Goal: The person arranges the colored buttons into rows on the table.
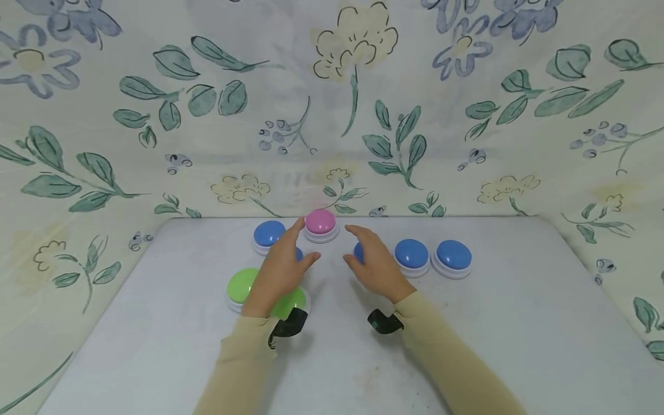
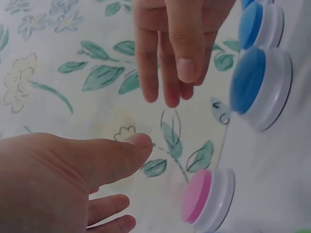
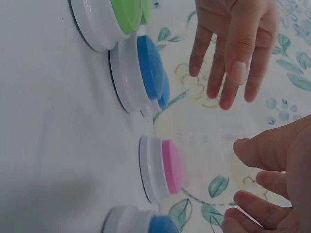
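A pink-topped push button (image 1: 320,222) on a white round base stands at the back of the table. Both hands are raised over the table with nothing held. My left hand (image 1: 280,268), fingers relaxed and thumb spread, overlaps a blue button (image 1: 299,254) and two green buttons (image 1: 241,285) in the head view. My right hand (image 1: 378,266) faces it, its thumb apart from the fingers, partly hiding another blue button (image 1: 358,252). In the left wrist view the pink button (image 2: 198,196) sits below both hands' fingertips, apart from them.
Two more blue buttons (image 1: 411,254) stand side by side to the right of the right hand. Another blue button (image 1: 268,233) is at the back left. The white tabletop (image 1: 508,340) meets a floral cloth (image 1: 399,144) behind it. Each wrist wears a black camera (image 1: 385,321).
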`<state>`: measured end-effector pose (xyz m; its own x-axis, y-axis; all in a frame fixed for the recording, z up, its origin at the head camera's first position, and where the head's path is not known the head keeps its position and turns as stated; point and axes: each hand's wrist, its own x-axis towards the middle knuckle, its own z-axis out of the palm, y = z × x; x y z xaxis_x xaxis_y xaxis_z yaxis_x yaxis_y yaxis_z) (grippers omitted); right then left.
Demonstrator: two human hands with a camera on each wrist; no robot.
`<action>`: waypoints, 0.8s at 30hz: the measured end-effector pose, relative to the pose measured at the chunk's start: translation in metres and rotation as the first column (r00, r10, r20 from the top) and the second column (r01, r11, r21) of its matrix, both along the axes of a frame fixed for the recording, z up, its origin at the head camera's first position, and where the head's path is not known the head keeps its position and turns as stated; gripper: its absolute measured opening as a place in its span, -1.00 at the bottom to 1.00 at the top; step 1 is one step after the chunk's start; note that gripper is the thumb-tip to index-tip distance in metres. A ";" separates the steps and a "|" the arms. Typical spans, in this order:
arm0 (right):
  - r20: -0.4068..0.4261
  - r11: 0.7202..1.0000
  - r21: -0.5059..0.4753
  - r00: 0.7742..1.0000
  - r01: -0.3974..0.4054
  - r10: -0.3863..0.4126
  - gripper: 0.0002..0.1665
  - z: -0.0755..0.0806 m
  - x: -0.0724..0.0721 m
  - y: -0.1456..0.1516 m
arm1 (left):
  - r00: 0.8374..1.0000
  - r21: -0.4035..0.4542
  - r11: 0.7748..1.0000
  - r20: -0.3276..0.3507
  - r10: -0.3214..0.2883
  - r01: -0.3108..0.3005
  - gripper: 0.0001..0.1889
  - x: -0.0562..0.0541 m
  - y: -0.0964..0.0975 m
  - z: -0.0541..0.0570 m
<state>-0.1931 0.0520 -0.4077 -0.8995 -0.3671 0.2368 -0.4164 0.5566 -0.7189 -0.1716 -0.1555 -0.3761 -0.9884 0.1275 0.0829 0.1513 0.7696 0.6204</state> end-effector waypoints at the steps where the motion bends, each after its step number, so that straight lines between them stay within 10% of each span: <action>1: 0.005 1.000 -0.008 1.000 0.001 -0.001 -0.31 -0.001 0.000 -0.003 | 1.000 -0.003 1.000 0.002 0.007 -0.007 -0.15 0.000 -0.002 0.000; 24: 0.088 0.991 -0.092 0.991 -0.096 0.104 -0.30 -0.006 -0.005 -0.069 | 1.000 0.005 1.000 -0.012 -0.010 0.010 -0.21 0.002 -0.062 -0.001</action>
